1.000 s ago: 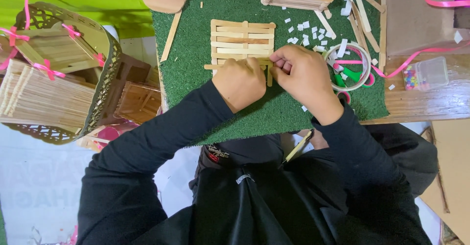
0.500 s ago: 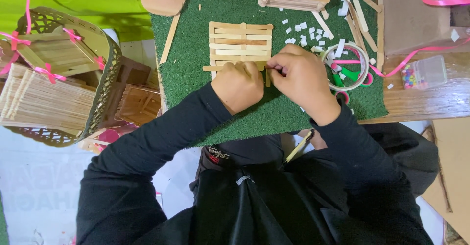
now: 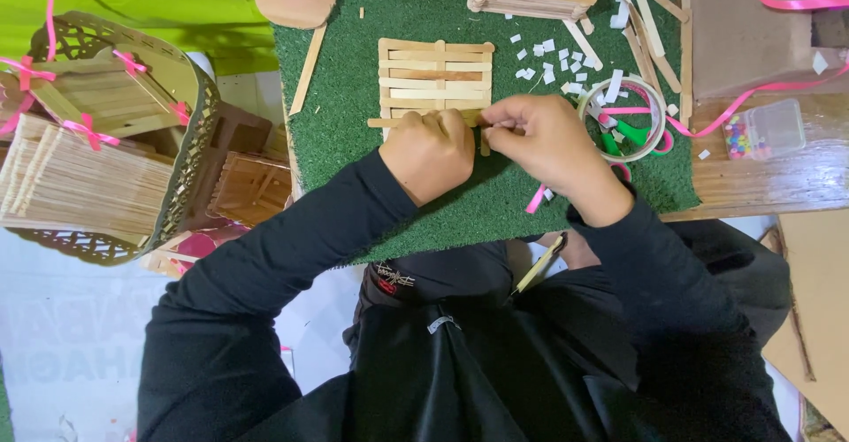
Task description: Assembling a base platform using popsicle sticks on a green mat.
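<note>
1. This is a small craft workplace, probably in a home.
2. A green grass-like mat point(image 3: 416, 186) covers the wooden worktop point(image 3: 778, 177).
3. Loose flat wooden sticks point(image 3: 650, 18) and a half-made stick panel point(image 3: 433, 71) lie on the mat.
4. A roll of tape point(image 3: 623, 115), pink ribbon point(image 3: 752, 93) and a box of beads point(image 3: 765, 128) are near.
5. Finished stick baskets point(image 3: 97, 133) with pink bows stand at the side.
</note>
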